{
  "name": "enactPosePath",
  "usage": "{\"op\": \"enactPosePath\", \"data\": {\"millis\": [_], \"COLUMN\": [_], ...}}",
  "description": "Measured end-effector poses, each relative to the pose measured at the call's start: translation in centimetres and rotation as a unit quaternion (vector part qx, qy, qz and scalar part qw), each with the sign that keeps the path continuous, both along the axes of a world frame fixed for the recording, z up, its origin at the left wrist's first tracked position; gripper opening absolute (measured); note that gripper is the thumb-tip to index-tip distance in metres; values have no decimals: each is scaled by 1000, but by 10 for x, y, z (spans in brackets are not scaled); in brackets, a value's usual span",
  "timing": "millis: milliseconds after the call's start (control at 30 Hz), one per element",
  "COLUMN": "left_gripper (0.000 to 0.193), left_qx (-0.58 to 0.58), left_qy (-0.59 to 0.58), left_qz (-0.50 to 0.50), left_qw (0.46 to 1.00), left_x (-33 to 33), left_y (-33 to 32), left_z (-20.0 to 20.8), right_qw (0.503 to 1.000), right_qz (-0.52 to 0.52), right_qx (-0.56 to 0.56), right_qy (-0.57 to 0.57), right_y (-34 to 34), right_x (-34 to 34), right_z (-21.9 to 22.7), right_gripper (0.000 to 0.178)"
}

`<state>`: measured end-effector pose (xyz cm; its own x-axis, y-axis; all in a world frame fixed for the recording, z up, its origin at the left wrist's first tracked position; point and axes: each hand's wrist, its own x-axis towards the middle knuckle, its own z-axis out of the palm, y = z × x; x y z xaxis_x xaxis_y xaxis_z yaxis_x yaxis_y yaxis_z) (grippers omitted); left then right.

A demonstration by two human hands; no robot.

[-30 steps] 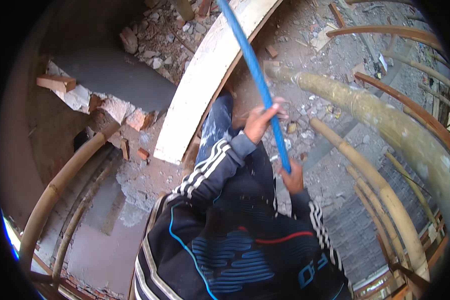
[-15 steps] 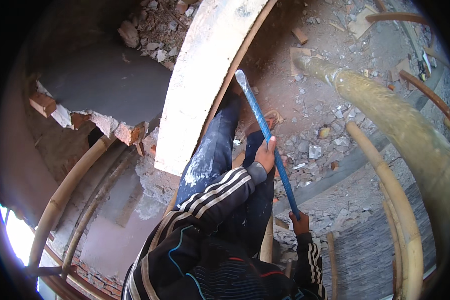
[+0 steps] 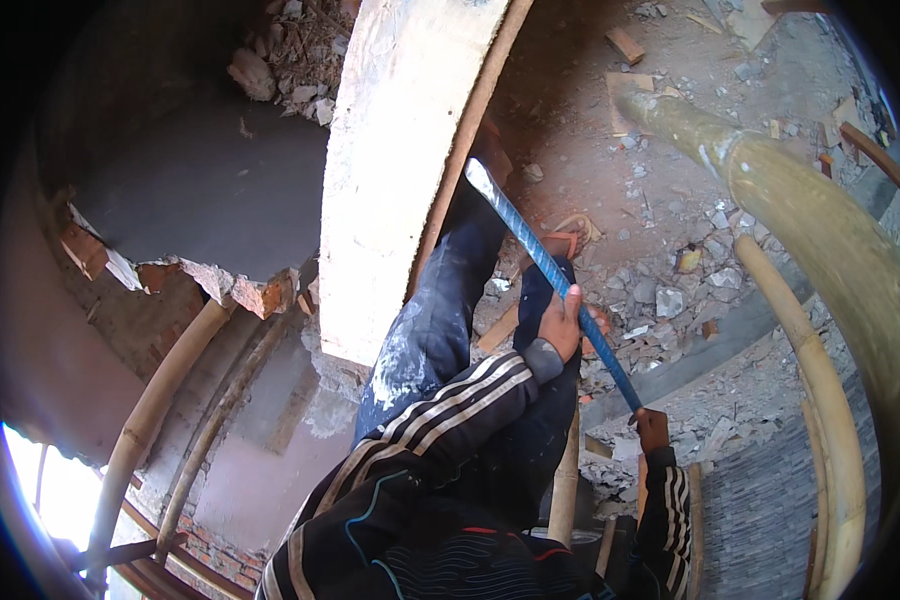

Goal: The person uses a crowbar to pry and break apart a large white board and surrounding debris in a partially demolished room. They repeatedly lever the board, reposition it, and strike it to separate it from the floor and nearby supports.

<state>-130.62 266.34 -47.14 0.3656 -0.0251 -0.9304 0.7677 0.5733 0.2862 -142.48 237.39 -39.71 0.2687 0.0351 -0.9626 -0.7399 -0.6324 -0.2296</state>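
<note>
A long blue crowbar with a flattened, whitish tip slants across the middle of the view. My left hand is wrapped around its middle, thumb along the bar. Farther down, my right hand grips the near end. The tip lies beside the edge of a large pale board; whether they touch I cannot tell. Below the bar are my legs in dark, white-stained trousers, and a sandalled foot shows beyond the left hand.
Broken rubble covers the ground at the right. Thick bamboo poles curve along the right side, with thinner poles at the left. A broken brick wall edge juts out left of the board. Loose bricks lie at the far right.
In the picture, both hands and the crowbar have shifted right and slightly down; the bar now slants more. The surroundings have shifted too, as the view moved. Both grips stay the same.
</note>
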Motion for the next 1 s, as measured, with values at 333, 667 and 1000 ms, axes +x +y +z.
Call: {"op": "enactPosePath", "data": {"millis": [333,667,1000], "left_gripper": [40,37,39], "left_qx": [66,27,112], "left_qy": [-50,-29,-63], "left_qz": [-74,22,-61], "left_qw": [994,999,990], "left_x": [-5,22,32], "left_y": [-14,-8,28], "left_z": [5,0,-51], "right_qw": [999,999,992], "right_qz": [24,32,110], "right_qx": [17,33,29], "right_qy": [-24,-25,-53], "right_y": [-18,-14,11], "right_x": [12,39,56], "right_z": [-1,-28,-140], "right_gripper": [53,61,47]}}
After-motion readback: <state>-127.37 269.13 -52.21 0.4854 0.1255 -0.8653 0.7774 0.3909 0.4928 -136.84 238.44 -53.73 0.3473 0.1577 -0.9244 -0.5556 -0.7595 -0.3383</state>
